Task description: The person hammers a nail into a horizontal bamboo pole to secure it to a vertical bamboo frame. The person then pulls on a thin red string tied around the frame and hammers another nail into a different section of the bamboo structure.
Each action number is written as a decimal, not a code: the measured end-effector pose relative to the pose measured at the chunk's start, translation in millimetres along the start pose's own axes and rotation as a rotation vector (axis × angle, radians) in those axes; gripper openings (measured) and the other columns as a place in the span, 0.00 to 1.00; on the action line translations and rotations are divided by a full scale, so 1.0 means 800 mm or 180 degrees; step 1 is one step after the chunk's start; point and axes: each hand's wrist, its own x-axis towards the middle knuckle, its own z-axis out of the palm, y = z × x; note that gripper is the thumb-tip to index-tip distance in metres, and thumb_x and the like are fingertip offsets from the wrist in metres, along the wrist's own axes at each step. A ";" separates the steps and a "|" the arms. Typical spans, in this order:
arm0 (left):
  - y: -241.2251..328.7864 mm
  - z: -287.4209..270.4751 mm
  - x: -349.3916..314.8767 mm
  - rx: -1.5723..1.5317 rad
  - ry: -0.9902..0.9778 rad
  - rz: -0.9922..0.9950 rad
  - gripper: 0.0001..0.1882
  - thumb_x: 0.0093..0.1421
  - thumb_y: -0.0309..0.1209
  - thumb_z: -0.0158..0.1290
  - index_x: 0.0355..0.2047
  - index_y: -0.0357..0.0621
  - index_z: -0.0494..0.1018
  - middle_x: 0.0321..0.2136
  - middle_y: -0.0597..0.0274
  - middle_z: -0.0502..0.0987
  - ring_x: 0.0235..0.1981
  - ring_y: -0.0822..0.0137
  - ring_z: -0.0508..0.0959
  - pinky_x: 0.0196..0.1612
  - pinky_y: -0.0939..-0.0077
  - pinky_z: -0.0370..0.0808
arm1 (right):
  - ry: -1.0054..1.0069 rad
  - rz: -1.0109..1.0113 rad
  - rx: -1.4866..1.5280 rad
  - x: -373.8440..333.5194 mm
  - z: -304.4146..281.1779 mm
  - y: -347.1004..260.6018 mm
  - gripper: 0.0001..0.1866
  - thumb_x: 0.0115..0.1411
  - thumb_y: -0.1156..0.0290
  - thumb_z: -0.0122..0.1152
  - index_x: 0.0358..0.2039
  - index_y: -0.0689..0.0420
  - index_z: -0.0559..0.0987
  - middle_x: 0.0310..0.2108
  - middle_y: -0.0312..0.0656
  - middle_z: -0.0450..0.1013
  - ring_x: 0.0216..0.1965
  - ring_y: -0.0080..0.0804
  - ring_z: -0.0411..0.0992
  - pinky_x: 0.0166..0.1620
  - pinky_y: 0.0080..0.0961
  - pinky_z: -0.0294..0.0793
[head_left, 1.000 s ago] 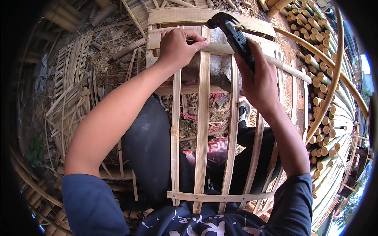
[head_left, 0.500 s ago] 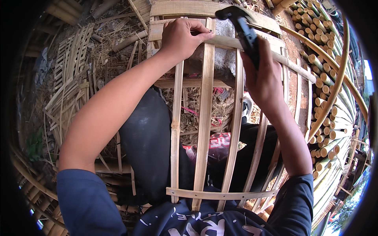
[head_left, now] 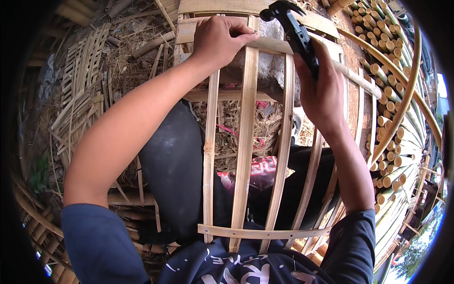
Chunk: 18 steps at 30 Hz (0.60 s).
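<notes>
- The right hand (head_left: pixel 326 94) covers most of the hammer (head_left: pixel 291 23) handle, so only the black head and neck show.
- Left hand (head_left: pixel 220 40): its fingertips curl over the bamboo frame (head_left: pixel 246 142)'s top rail, can't tell if they pinch anything.
- The stone block (head_left: pixel 272 71) behind the slats is only partly visible.
- Bamboo pole stack (head_left: pixel 392 94) runs off into the dark rim at right.

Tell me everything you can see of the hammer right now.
The hammer has a dark metal head with a curved claw pointing left and a black handle. The right hand grips the handle low down, holding the tool tilted, head raised at the top of the bamboo slat frame. The head hangs just above the frame's upper crossbar, near the left hand's fingers, which pinch there. Whether the head touches the bar cannot be told.
</notes>
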 end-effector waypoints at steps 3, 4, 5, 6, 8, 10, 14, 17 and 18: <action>-0.003 0.003 0.011 -0.0147 0.0035 0.0216 0.10 0.58 0.36 0.65 0.30 0.41 0.84 0.24 0.66 0.83 0.25 0.79 0.77 0.33 0.78 0.72 | 0.0380 -0.0109 0.0432 0.001 0.011 0.013 0.15 0.67 0.71 0.58 0.51 0.60 0.70 0.26 0.58 0.76 0.31 0.60 0.78 0.31 0.41 0.74; 0.006 -0.001 0.005 -0.0019 -0.0074 -0.0029 0.10 0.59 0.35 0.65 0.30 0.41 0.84 0.24 0.67 0.83 0.24 0.79 0.76 0.32 0.79 0.71 | -0.0422 0.0072 -0.0083 0.006 -0.001 0.007 0.15 0.66 0.71 0.58 0.51 0.61 0.70 0.26 0.58 0.76 0.31 0.60 0.78 0.31 0.41 0.74; 0.000 0.006 -0.004 -0.0085 -0.0032 -0.0028 0.10 0.59 0.35 0.65 0.29 0.40 0.84 0.24 0.67 0.83 0.25 0.79 0.76 0.33 0.79 0.72 | -0.0239 -0.0066 0.0166 -0.004 0.013 0.018 0.15 0.66 0.71 0.59 0.50 0.61 0.70 0.25 0.58 0.76 0.30 0.59 0.78 0.30 0.41 0.74; -0.005 0.004 -0.005 -0.0133 0.0048 0.0002 0.10 0.59 0.35 0.64 0.29 0.40 0.83 0.24 0.67 0.83 0.25 0.79 0.76 0.33 0.79 0.72 | -0.0147 -0.0047 0.0084 -0.002 0.009 0.006 0.16 0.66 0.71 0.59 0.51 0.61 0.69 0.25 0.59 0.76 0.30 0.59 0.78 0.30 0.42 0.73; -0.012 0.004 0.001 -0.0163 0.0078 0.0144 0.10 0.59 0.35 0.64 0.29 0.40 0.83 0.25 0.66 0.83 0.26 0.79 0.77 0.35 0.79 0.73 | 0.0737 -0.0484 0.0294 -0.006 0.014 0.005 0.17 0.66 0.71 0.59 0.52 0.61 0.68 0.25 0.59 0.76 0.30 0.60 0.78 0.29 0.43 0.73; -0.016 0.002 0.003 -0.0205 0.0070 0.0285 0.10 0.59 0.35 0.64 0.29 0.39 0.83 0.25 0.65 0.84 0.27 0.79 0.78 0.36 0.79 0.73 | 0.0620 -0.0354 0.0474 0.003 0.022 0.010 0.16 0.67 0.70 0.58 0.52 0.60 0.67 0.25 0.57 0.76 0.29 0.59 0.78 0.28 0.42 0.73; -0.013 0.007 -0.005 -0.0284 0.0117 0.0287 0.09 0.59 0.33 0.65 0.30 0.40 0.83 0.27 0.66 0.84 0.29 0.79 0.79 0.37 0.79 0.74 | 0.0904 -0.0690 0.0319 -0.006 0.026 0.013 0.15 0.67 0.70 0.58 0.51 0.57 0.68 0.24 0.59 0.76 0.29 0.63 0.76 0.28 0.46 0.73; -0.031 -0.003 0.002 -0.0069 0.0106 0.0146 0.11 0.58 0.36 0.66 0.30 0.40 0.83 0.26 0.67 0.83 0.28 0.79 0.79 0.35 0.79 0.74 | -0.0325 -0.0148 -0.0161 0.000 0.024 0.008 0.17 0.66 0.69 0.58 0.52 0.59 0.67 0.24 0.59 0.76 0.28 0.60 0.78 0.27 0.46 0.73; -0.023 -0.003 -0.001 -0.0043 0.0095 -0.0058 0.10 0.58 0.35 0.65 0.30 0.39 0.83 0.26 0.66 0.83 0.28 0.79 0.78 0.36 0.78 0.74 | -0.0221 -0.0157 -0.0082 0.001 0.025 0.006 0.17 0.66 0.69 0.58 0.51 0.59 0.66 0.24 0.59 0.76 0.29 0.60 0.78 0.27 0.46 0.73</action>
